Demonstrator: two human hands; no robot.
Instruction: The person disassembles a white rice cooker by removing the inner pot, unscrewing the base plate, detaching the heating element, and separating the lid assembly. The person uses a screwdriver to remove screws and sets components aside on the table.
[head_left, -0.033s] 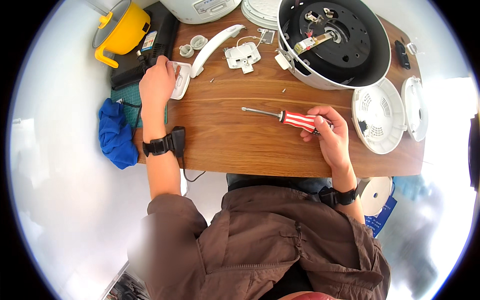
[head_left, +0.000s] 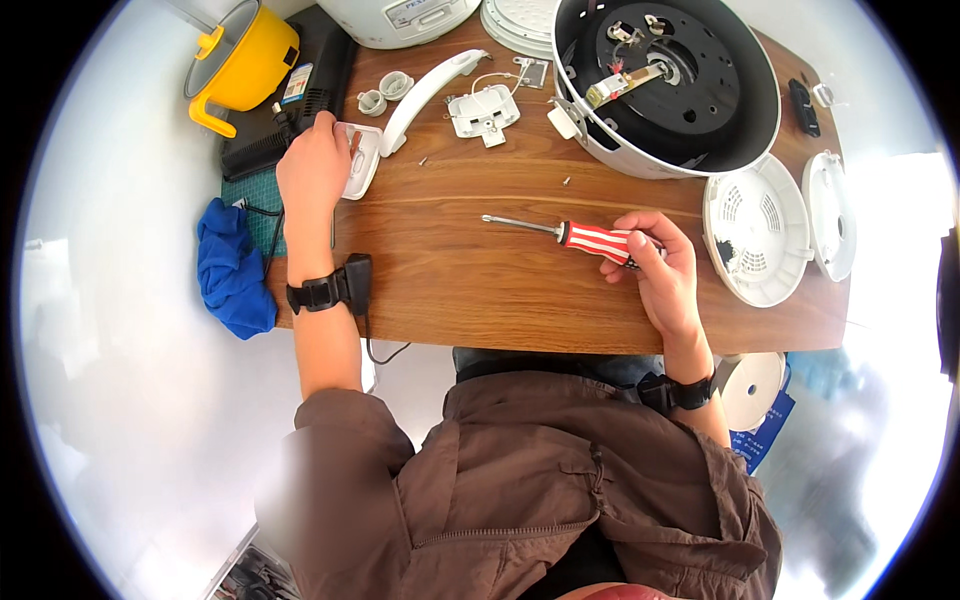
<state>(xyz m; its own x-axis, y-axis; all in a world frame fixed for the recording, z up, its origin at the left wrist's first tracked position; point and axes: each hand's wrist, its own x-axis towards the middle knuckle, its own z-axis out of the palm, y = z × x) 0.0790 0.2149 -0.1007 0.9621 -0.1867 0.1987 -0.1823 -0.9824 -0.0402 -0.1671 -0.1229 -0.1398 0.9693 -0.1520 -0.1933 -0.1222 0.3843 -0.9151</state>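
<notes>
Screwdriver [head_left: 598,240]: where is it and what's holding it?

Right grip [head_left: 664,278], closed round the rear of its handle. Thumb on the near side, index finger over the far side. It's over the table [head_left: 450,250], right of middle, toward the front edge. Shaft points left.

How does it look?

Chunky handle, red and white stripes running lengthwise, dark patch at the rear, mostly covered by fingers. Black collar at the front, then a slim bare metal shaft. Tip too small to read the type.

Left grip?

Left grip [head_left: 316,165] is at the left edge of a shallow white tray [head_left: 363,170]. Fingertips partly hidden; can't tell if it's clamped on anything. Black strapped unit [head_left: 328,291] on that wrist, cable hanging off it.

What's near the shaft?

Two small screws [head_left: 567,181] loose on the wood beyond it, well apart. Past those: a curved white bar [head_left: 415,100], a white bracket [head_left: 487,115] with a wire, two small pale cups [head_left: 397,85].

Further out?

Big round housing [head_left: 762,105] beyond the right grip, pale outside, black inside, open side up. White vented cover [head_left: 770,262] and an oval white lid [head_left: 830,215] to the right. Left side: yellow pot [head_left: 262,75], green mat [head_left: 263,188], crumpled blue cloth [head_left: 235,270].
</notes>
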